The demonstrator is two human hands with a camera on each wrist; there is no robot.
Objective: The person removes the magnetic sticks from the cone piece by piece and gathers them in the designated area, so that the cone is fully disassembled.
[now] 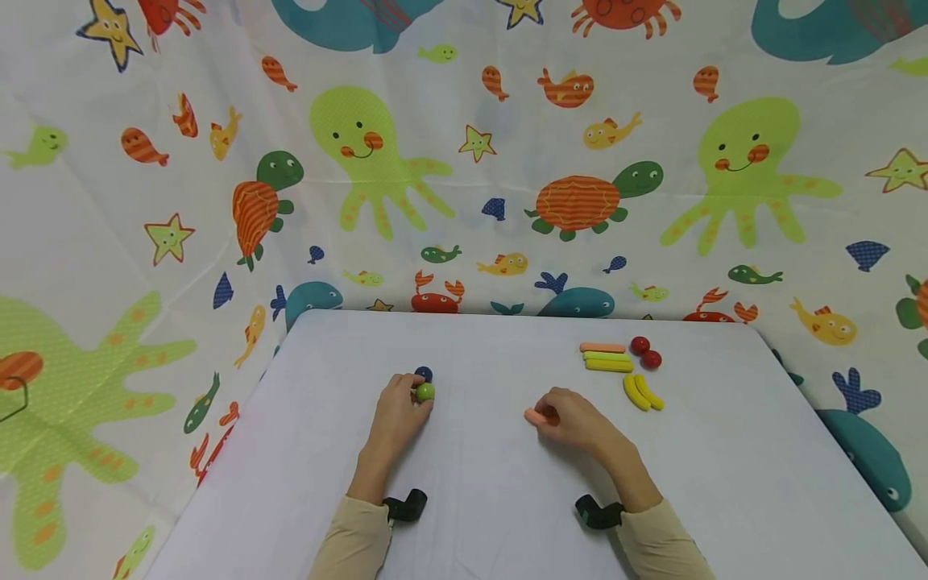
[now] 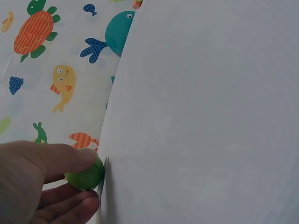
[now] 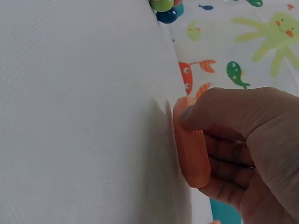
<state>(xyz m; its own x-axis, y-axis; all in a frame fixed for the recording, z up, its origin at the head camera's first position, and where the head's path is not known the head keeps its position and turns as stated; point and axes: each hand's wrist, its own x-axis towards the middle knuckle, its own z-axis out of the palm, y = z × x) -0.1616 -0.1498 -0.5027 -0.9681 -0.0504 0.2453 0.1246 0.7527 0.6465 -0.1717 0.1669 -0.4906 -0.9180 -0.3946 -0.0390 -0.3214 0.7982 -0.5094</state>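
At the left of the table, my left hand (image 1: 397, 403) pinches a small green ball (image 1: 425, 391) between thumb and fingers. A dark blue ball (image 1: 424, 374) lies just beyond it. In the left wrist view, the thumb rests on the near side of the green ball (image 2: 86, 173), and the fingers are curled beneath it. Right of the middle, my right hand (image 1: 574, 420) holds an orange stick (image 1: 535, 417). The right wrist view shows this stick's ridged sides and rounded ends (image 3: 191, 144), with the thumb pressing near one end.
Toward the back right lie another orange stick (image 1: 602, 348), yellow sticks (image 1: 609, 365), two red balls (image 1: 640, 345) and two yellow toy bananas (image 1: 636, 393). A white cloth covers the table (image 1: 478, 499). Behind it hangs a curtain (image 1: 507, 121) printed with sea animals.
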